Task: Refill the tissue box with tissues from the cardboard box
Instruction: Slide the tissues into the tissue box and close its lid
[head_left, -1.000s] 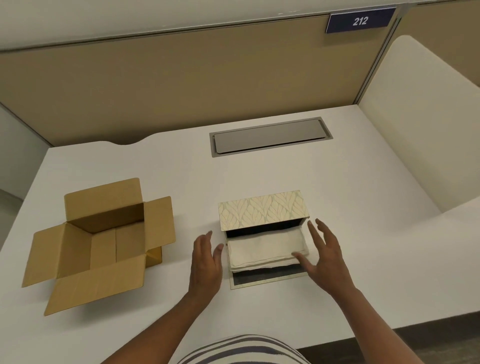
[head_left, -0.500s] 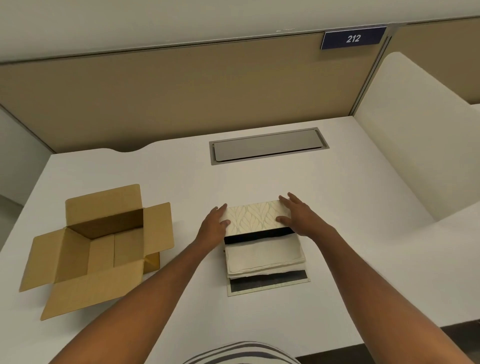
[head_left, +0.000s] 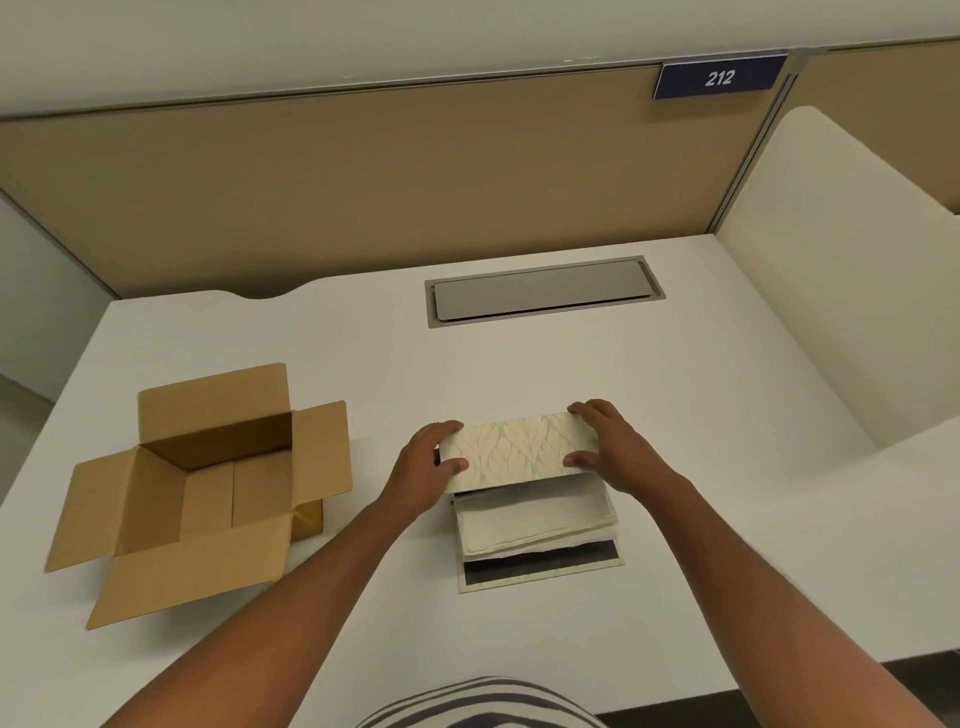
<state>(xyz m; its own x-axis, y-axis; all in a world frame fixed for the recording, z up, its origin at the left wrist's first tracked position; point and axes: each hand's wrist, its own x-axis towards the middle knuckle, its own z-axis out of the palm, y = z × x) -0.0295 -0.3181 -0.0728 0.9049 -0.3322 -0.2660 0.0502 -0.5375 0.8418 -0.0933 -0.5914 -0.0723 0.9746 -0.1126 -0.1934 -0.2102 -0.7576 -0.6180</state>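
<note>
Your left hand (head_left: 423, 467) and right hand (head_left: 613, 447) clamp the 2 ends of the leaf-patterned tissue box cover (head_left: 514, 451) over the white tissue stack (head_left: 535, 519) mid-desk — light, stiff shell; keep end grips — tissues soft, likely to shift.

Tissue box lid (head_left: 511, 451): both short ends covered by the left hand (head_left: 422, 472) and right hand (head_left: 618, 451); grip contact beneath not visible; tissues (head_left: 535, 519) just nearer than the lid, far edge hidden under it; cardboard box (head_left: 208, 488) left of the lid, near inner wall unseen; striped garment cut off by the bottom edge.
</note>
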